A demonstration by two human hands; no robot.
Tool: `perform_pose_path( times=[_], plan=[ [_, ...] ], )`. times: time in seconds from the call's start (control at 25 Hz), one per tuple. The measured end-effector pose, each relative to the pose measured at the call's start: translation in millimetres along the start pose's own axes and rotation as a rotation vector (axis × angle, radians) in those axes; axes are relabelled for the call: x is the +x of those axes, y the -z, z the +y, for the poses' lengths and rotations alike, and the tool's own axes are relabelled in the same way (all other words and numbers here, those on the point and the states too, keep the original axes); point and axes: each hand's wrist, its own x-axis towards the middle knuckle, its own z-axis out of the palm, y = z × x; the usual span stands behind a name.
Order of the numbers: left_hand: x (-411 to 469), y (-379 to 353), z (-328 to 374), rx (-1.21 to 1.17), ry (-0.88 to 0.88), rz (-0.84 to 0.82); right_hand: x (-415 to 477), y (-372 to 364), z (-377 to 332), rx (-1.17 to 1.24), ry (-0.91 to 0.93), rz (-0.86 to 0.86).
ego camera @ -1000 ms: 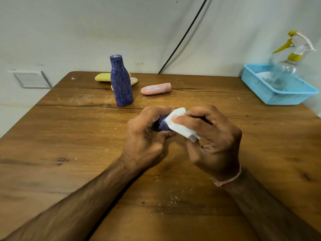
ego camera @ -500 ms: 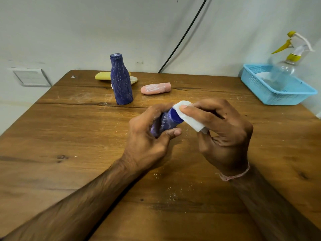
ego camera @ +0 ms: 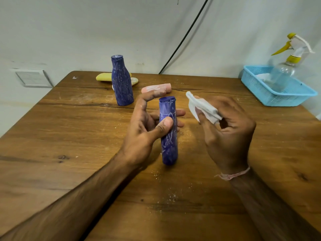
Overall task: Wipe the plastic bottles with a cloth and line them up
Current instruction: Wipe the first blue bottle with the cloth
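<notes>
While left hand (ego camera: 144,133) grips blue bottle (ego camera: 168,133), right hand (ego camera: 227,129) pinches cloth (ego camera: 203,108).

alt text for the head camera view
A person's left hand holds a blue bottle upright while the right hand pinches a white cloth beside it, not touching. Behind on the wooden table: a second blue bottle standing, a pink bottle and a yellow bottle lying down, and a blue basket holding a spray bottle.

The table's (ego camera: 69,136) left side is left open — the far edge is blocked by an upright blue bottle (ego camera: 122,82), a pink bottle (ego camera: 156,88) and a basket (ego camera: 271,99).
</notes>
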Motion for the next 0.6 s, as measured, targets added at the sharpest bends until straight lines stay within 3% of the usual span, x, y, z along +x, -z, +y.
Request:
perform_pose_path(
  times=[0.12,0.4,0.6],
  plan=[
    [2.9,4.8,1.3,-0.185,0.160,-0.019,-0.8,-6.0,-0.5,-0.048,-0.064,-0.014],
    [5.4,3.6,-0.9,-0.359,0.225,0.019,-4.4,-13.7,-3.6,-0.007,0.219,-0.260],
    [2.9,0.6,-0.7,-0.337,0.245,-0.044,-0.8,-17.7,-4.2,-0.105,0.121,-0.121]
  ],
)
